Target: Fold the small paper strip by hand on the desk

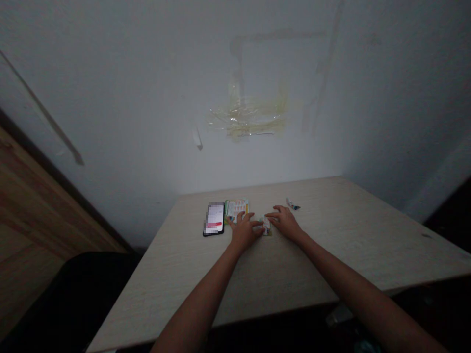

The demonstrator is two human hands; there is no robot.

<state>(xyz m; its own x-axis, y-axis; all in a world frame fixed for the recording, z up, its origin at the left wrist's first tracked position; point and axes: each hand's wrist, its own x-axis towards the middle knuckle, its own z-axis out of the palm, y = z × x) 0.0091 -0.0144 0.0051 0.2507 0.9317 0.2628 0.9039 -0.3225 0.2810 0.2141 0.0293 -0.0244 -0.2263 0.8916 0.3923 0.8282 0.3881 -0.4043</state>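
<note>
A small printed packet (267,228) lies flat, or nearly so, on the pale wood-grain worktop (191,279), between the person's two hands. The left hand (245,234) comes in from the near side, its fingers fanned apart; its index finger and thumb reach to the packet's left edge and seem to touch it, while its other fingertips spread toward the lower part of a larger printed leaflet (237,206) just beyond. The right hand (288,224) is palm down on the other side, its fingers bent, with the tips at the packet's upper right edge. Whether either hand's fingers pinch the packet or merely rest against it, I cannot tell. To the left of the leaflet, and just beside it, a dark-edged smartphone (214,219) lies face up, its screen lit with a pink-red bar and partly pixelated. Past the right hand, a small crumpled scrap of wrapper (293,204) lies on the far part of the worktop. The pale wall (147,122) behind carries a patch of yellowed clear tape (253,117). At the left stand wooden panelling (33,206) and a black chair back (88,284).
</note>
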